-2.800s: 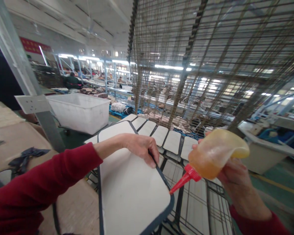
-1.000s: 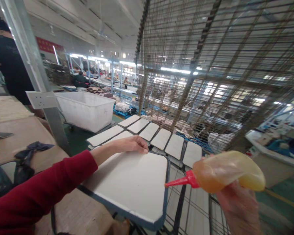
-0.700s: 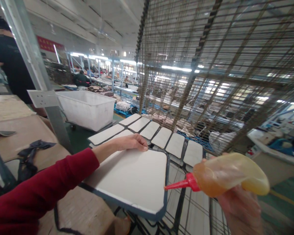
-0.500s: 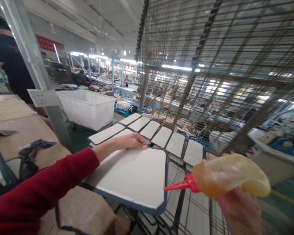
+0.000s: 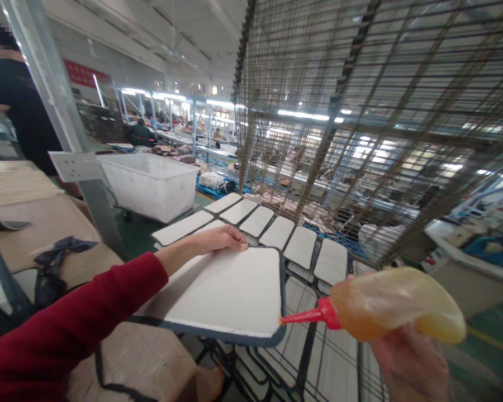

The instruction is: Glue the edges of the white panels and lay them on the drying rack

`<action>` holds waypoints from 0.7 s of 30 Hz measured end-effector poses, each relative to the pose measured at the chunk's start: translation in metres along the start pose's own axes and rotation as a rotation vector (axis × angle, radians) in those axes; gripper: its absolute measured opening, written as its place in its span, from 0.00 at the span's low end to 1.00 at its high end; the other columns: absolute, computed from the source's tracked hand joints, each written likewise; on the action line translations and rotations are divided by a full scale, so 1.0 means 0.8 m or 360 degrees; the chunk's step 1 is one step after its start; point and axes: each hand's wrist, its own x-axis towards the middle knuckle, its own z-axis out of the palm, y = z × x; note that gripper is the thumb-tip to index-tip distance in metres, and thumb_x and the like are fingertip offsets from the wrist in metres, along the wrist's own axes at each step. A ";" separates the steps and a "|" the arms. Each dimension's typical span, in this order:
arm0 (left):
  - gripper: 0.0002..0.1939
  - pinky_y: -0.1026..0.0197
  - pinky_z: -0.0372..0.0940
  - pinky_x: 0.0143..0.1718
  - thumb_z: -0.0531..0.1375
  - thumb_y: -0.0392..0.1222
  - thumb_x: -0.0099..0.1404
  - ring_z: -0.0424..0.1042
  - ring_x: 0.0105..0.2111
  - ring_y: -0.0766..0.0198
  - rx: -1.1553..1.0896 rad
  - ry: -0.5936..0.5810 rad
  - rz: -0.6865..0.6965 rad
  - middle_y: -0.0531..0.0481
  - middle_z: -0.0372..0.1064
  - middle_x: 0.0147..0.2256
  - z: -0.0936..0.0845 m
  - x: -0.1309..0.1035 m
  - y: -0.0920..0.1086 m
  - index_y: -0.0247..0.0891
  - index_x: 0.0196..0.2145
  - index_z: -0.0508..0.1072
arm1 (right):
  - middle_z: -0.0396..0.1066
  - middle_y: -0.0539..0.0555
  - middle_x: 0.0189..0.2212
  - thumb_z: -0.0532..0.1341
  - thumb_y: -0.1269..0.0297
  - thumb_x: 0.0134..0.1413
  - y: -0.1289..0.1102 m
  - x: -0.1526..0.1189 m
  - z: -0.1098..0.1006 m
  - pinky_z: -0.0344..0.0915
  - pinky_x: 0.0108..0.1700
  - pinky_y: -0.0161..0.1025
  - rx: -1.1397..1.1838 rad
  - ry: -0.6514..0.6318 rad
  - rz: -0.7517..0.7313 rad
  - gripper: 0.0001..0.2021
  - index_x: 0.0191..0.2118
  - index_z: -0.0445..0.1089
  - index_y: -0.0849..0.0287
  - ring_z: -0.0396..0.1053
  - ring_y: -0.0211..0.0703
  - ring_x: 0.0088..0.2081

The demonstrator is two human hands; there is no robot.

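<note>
A flat white panel [image 5: 235,296] with a dark blue-grey border lies tilted in front of me. My left hand [image 5: 224,239] has its fingers closed on the panel's far edge. In my right hand [image 5: 411,354] is a soft plastic squeeze bottle [image 5: 385,301] of amber liquid, lying on its side. Its red nozzle [image 5: 310,317] points left, the tip at the panel's right edge close to the near corner. Part of my right hand is hidden behind the bottle.
Several smaller white panels [image 5: 299,245] lie in rows on a wire rack, whose mesh [image 5: 302,100] rises at the right. A white bin [image 5: 151,184] stands beyond. Left are a metal post [image 5: 62,100], a brown-covered table [image 5: 67,218] and a person in black [image 5: 20,106].
The panel has shifted away from me with my left hand, its near edge now higher in view. The squeeze bottle has stayed nearly still, so its tip is closer to the panel's near corner.
</note>
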 end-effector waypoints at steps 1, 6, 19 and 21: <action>0.13 0.63 0.61 0.22 0.67 0.47 0.48 0.69 0.19 0.63 -0.0017 0.0016 -0.0003 0.49 0.70 0.19 -0.001 0.000 -0.001 0.34 0.21 0.72 | 0.75 0.54 0.36 0.74 0.56 0.34 0.001 -0.001 -0.001 0.76 0.38 0.44 0.0010 0.0022 0.0001 0.20 0.38 0.74 0.53 0.74 0.51 0.40; 0.13 0.63 0.61 0.21 0.68 0.47 0.46 0.67 0.17 0.64 -0.0088 0.0130 -0.0043 0.50 0.70 0.18 -0.006 0.002 -0.009 0.34 0.21 0.72 | 0.76 0.52 0.33 0.76 0.59 0.30 -0.004 -0.006 0.005 0.76 0.36 0.38 0.0095 0.0126 0.0027 0.22 0.37 0.74 0.55 0.75 0.47 0.37; 0.13 0.65 0.60 0.19 0.70 0.44 0.44 0.69 0.19 0.64 -0.0376 0.0328 -0.0003 0.47 0.73 0.20 -0.008 0.003 -0.021 0.33 0.21 0.73 | 0.74 0.51 0.28 0.73 0.60 0.43 0.001 -0.014 0.013 0.74 0.32 0.42 -0.0057 0.0149 -0.0416 0.14 0.37 0.75 0.54 0.74 0.48 0.31; 0.13 0.65 0.61 0.20 0.71 0.44 0.44 0.69 0.19 0.64 -0.0427 0.0361 -0.0009 0.48 0.73 0.20 -0.006 0.004 -0.024 0.33 0.21 0.73 | 0.73 0.49 0.27 0.73 0.59 0.41 0.001 -0.015 0.019 0.74 0.35 0.44 -0.0070 0.0231 -0.0474 0.14 0.36 0.75 0.54 0.73 0.47 0.30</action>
